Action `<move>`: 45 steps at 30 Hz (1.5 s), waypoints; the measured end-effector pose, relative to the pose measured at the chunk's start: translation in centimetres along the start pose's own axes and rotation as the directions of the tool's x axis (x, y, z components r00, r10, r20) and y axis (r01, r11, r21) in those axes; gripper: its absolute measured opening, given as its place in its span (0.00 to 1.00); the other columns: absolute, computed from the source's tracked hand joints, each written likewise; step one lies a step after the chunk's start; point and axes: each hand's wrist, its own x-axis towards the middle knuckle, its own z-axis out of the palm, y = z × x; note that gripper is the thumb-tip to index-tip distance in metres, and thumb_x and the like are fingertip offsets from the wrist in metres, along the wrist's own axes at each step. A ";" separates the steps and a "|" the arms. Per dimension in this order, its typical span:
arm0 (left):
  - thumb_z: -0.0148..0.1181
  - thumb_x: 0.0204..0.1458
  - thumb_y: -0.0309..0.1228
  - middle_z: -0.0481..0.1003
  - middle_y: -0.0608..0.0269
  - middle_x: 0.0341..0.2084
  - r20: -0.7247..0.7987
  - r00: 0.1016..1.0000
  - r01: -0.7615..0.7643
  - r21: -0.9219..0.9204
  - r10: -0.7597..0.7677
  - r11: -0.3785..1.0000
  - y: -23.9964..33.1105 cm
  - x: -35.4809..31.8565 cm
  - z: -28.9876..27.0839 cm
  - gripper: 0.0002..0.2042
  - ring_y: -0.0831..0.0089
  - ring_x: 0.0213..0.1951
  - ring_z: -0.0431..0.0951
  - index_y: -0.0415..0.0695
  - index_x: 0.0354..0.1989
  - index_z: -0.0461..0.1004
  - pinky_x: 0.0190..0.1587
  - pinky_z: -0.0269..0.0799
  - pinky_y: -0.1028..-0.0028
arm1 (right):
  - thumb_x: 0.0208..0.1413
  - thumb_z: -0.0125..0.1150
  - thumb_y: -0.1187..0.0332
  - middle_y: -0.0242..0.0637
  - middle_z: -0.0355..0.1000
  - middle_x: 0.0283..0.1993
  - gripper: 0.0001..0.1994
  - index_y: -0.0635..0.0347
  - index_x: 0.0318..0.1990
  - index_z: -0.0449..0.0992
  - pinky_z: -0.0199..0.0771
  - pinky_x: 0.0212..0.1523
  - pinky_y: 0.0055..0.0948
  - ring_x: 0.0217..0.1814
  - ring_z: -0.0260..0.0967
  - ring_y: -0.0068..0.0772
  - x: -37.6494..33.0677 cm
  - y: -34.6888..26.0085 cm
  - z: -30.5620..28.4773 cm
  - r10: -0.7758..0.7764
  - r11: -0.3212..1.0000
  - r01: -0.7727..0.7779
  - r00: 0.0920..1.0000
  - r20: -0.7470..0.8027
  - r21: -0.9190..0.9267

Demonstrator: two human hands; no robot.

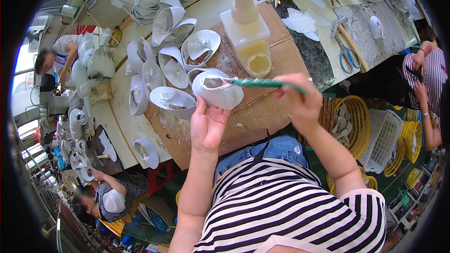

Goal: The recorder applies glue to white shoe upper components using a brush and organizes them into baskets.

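1. Above the cardboard (262,118), the left hand (209,124) is clamped on a white piece (228,96), thumb on its side; the right hand (302,103), blurred, grips a green tool (263,83), its tip at the piece's opening;
2. The piece looks light, semi-stiff; best held by its outer wall, clear of the rim;
3. Similar pieces (185,111) and a squeeze bottle (243,24) stand nearby; no writing legible.
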 end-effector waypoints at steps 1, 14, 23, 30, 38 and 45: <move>0.33 0.68 0.41 0.62 0.50 0.62 0.036 0.999 0.019 -0.039 -0.017 0.999 0.0 0.2 -0.6 0.21 0.54 0.64 0.63 0.45 0.64 0.56 0.66 0.61 0.53 | 0.53 0.59 0.81 0.40 0.76 0.39 0.12 0.64 0.45 0.78 0.76 0.36 0.25 0.35 0.75 0.31 -0.3 -0.4 0.5 -0.183 0.973 0.191 0.981 0.067 -0.130; 0.34 0.68 0.39 0.60 0.48 0.64 0.303 0.952 0.098 -0.157 -0.046 0.983 -0.7 -1.3 0.0 0.19 0.52 0.66 0.60 0.44 0.62 0.61 0.64 0.63 0.50 | 0.57 0.57 0.80 0.39 0.74 0.36 0.08 0.66 0.43 0.78 0.73 0.31 0.22 0.30 0.73 0.26 -1.7 -2.5 -0.4 0.059 0.997 -0.063 0.995 0.076 0.052; 0.37 0.66 0.36 0.48 0.21 0.64 0.345 0.936 0.101 -0.090 -0.064 0.991 -0.1 -2.1 -1.1 0.14 0.33 0.58 0.66 0.51 0.54 0.67 0.61 0.66 0.46 | 0.54 0.59 0.81 0.38 0.73 0.30 0.10 0.65 0.43 0.79 0.71 0.26 0.22 0.26 0.72 0.28 -2.8 -3.2 -0.7 -0.276 0.934 0.288 0.958 0.083 -0.213; 0.39 0.65 0.38 0.48 0.21 0.63 0.432 0.891 0.082 0.151 -0.140 0.985 0.4 -2.4 -1.8 0.14 0.38 0.50 0.75 0.51 0.54 0.66 0.29 0.82 0.66 | 0.55 0.56 0.82 0.42 0.74 0.35 0.12 0.63 0.46 0.78 0.73 0.30 0.24 0.30 0.74 0.30 0.5 -1.7 -1.1 0.005 0.997 -0.006 1.000 -0.019 -0.074; 0.30 0.67 0.45 0.48 0.21 0.63 0.474 0.852 0.159 0.173 -0.224 0.972 1.4 -2.5 -2.7 0.22 0.38 0.50 0.74 0.55 0.63 0.66 0.25 0.82 0.69 | 0.48 0.59 0.83 0.43 0.77 0.39 0.15 0.66 0.45 0.78 0.76 0.38 0.32 0.37 0.76 0.39 0.6 -2.6 -2.5 -0.384 0.872 0.460 0.856 0.347 -0.168; 0.25 0.67 0.47 0.50 0.18 0.61 0.526 0.794 0.179 0.279 -0.306 0.944 0.9 -2.6 -1.7 0.25 0.37 0.47 0.76 0.50 0.65 0.61 0.22 0.82 0.71 | 0.49 0.61 0.82 0.44 0.77 0.38 0.15 0.66 0.46 0.78 0.75 0.35 0.30 0.35 0.75 0.40 4.1 -1.7 -1.6 -0.503 0.798 0.578 0.795 0.338 -0.172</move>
